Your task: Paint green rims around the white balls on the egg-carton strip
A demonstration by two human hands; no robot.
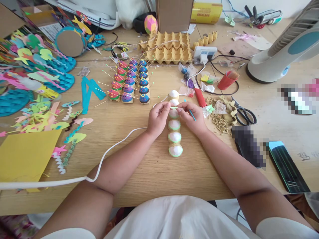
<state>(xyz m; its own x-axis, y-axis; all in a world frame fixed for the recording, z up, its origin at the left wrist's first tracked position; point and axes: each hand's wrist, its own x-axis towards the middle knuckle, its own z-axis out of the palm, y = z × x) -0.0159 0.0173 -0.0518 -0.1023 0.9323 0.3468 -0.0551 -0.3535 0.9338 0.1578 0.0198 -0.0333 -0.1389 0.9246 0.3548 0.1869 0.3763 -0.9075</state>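
Observation:
My left hand is closed, thumb and forefinger pinching one end of a thin light green strip that looks like modelling clay. At its other end are the pinched fingertips of my right hand. A thin blue stick also juts from between the right fingers. Below both hands, a row of egg-carton cups topped with white domes runs toward me. Light green edging rings the nearer domes; the farthest dome shows only white. My fingers partly cover the middle cups.
Painted egg-carton cups with pins stand beyond my left hand. Behind lies a yellow egg tray. Paper cutouts crowd the left. Scissors, shavings, a phone and a fan are right. A white cord crosses my left arm.

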